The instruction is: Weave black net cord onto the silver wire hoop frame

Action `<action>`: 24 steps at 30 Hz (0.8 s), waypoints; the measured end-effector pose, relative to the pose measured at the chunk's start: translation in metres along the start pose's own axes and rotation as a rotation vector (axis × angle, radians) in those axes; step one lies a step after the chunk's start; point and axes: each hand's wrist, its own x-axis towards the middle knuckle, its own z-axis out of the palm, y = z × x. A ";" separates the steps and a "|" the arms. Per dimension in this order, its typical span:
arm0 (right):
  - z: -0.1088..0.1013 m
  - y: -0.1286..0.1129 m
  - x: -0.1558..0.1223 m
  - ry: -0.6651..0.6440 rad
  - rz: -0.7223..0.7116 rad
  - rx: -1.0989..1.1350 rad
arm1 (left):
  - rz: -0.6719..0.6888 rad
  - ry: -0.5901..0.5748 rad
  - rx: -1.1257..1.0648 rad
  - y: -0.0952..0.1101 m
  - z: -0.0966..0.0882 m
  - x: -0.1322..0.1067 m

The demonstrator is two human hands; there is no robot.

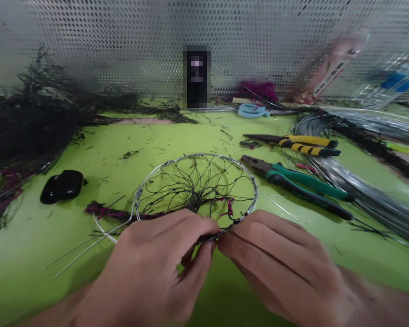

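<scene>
A round wire hoop (191,156) lies on the green tabletop, and black netting (196,195) with some magenta cord spreads across its inside. My left hand (160,259) pinches the near side of the hoop between thumb and forefinger, with black cord at the fingertips. Close beside it, my right hand (276,259) is closed on the same near rim; its fingertips almost meet the left ones. Loose wire ends (78,252) cross and stick out to the left of the hoop. The exact spot between both hands' fingertips is partly hidden.
Right of the hoop lie green-handled pliers (303,181) and yellow-black pliers (293,141). A coil of wire (368,195) fills the right side. Black netting (30,118) is heaped left, above a black case (62,185). Light-blue scissors (254,110) and bottles (337,68) stand near the perforated panel (122,41).
</scene>
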 end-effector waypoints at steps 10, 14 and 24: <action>0.003 -0.021 0.002 0.016 0.729 0.405 | 0.042 0.051 -0.031 -0.003 -0.009 0.001; 0.011 -0.028 0.003 -0.032 1.070 1.026 | 0.067 0.079 -0.060 -0.004 -0.008 -0.001; 0.014 -0.022 0.006 0.083 1.189 1.461 | 0.086 0.084 -0.052 -0.004 -0.006 0.002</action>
